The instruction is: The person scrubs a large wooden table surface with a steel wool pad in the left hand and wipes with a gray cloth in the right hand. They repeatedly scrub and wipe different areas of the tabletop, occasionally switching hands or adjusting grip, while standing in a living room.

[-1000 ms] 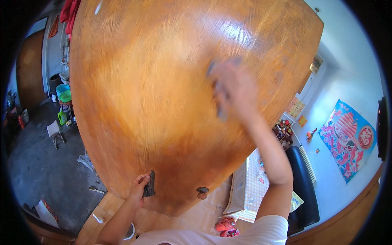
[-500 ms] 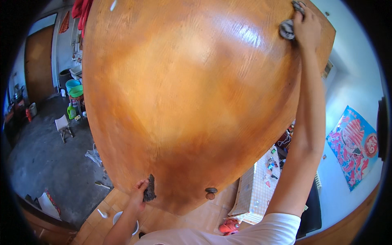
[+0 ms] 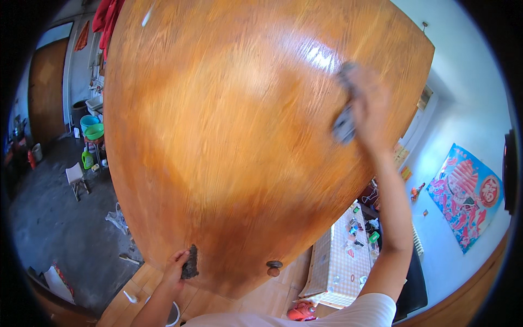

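A large varnished wooden door [image 3: 229, 136] fills the middle of the view, its grain wet-looking and shiny near the top. My right hand [image 3: 370, 111], blurred by motion, presses a bunched grey cloth [image 3: 344, 125] against the upper right part of the door. Low on the door, my left hand [image 3: 175, 265] is closed, with fingers hooked at a dark, rough-edged patch [image 3: 190, 264]; I cannot tell whether that is a cutout or a plate. A round brown knob [image 3: 274, 268] sticks out to the right of it.
Behind at right stands a table with a checked cloth [image 3: 327, 272] and small items, a red container [image 3: 301, 311] below. At left are a small chair [image 3: 75, 177], basins [image 3: 94, 131] and a green bottle [image 3: 87, 159]. A white bucket [image 3: 173, 315] sits by my left forearm.
My right hand has swept the cloth down and to the left across the door, from near its upper right edge. The left hand keeps its place on the door.
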`<move>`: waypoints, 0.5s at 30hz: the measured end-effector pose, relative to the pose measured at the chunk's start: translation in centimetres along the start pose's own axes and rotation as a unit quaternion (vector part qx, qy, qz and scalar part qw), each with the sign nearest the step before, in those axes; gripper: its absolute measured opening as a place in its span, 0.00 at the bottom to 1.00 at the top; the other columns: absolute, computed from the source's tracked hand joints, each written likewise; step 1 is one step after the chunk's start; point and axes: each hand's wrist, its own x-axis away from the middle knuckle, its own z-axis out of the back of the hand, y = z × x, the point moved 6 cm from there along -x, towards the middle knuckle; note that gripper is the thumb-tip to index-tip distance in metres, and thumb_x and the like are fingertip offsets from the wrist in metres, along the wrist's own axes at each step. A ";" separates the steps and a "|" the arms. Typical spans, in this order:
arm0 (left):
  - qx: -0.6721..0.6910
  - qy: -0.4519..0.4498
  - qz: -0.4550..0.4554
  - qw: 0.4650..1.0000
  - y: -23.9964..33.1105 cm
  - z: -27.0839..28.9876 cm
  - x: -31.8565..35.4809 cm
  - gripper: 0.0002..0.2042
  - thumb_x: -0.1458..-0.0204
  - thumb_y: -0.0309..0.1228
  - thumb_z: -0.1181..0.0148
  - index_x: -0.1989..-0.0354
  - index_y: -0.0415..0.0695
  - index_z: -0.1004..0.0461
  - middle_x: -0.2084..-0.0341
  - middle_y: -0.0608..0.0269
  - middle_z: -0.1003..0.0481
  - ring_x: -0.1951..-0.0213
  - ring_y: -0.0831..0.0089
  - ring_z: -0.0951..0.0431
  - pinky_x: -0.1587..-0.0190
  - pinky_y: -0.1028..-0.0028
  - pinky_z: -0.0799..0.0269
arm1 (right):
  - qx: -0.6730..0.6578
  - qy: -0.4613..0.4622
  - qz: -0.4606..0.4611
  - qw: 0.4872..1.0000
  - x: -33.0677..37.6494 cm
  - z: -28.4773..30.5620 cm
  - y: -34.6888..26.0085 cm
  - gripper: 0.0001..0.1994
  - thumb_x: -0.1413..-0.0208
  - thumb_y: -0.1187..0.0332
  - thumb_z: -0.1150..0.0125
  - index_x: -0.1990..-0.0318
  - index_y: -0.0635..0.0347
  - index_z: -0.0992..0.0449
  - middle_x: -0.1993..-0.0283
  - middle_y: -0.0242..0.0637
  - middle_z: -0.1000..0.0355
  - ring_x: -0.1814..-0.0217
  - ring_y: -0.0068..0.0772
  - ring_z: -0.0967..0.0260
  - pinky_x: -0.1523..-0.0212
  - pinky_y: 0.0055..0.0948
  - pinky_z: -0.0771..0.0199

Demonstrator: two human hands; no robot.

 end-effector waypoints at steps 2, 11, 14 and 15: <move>0.014 0.005 0.000 1.000 -0.5 2.1 -0.7 0.09 0.28 0.38 0.36 0.49 0.47 0.19 0.60 0.64 0.16 0.64 0.68 0.14 0.62 0.59 0.12 | 0.050 0.063 -0.097 0.992 -3.6 3.4 8.6 0.23 0.39 0.78 0.46 0.39 0.57 0.16 0.37 0.45 0.17 0.33 0.54 0.22 0.30 0.47 0.24; 0.028 -0.073 0.020 0.997 0.5 -4.1 -2.7 0.11 0.25 0.38 0.40 0.42 0.51 0.20 0.57 0.64 0.16 0.61 0.67 0.14 0.60 0.56 0.12 | 0.070 0.133 -0.143 0.978 -15.7 -8.0 3.0 0.21 0.40 0.69 0.39 0.39 0.47 0.14 0.37 0.40 0.17 0.33 0.49 0.22 0.32 0.46 0.23; 0.075 -0.089 0.027 0.993 1.1 -7.7 -3.5 0.11 0.24 0.37 0.43 0.40 0.51 0.21 0.55 0.65 0.16 0.58 0.68 0.14 0.61 0.60 0.13 | -0.029 0.063 0.047 0.996 -14.1 -11.0 -6.4 0.23 0.42 0.73 0.39 0.39 0.44 0.15 0.35 0.38 0.19 0.31 0.48 0.24 0.30 0.46 0.23; 0.097 -0.091 0.034 0.991 1.3 -8.8 -3.3 0.11 0.23 0.37 0.44 0.40 0.50 0.21 0.54 0.66 0.17 0.58 0.69 0.15 0.62 0.62 0.14 | -0.034 0.041 0.083 0.995 -13.1 -10.3 -6.2 0.23 0.41 0.72 0.39 0.38 0.45 0.15 0.35 0.39 0.19 0.30 0.49 0.24 0.30 0.46 0.23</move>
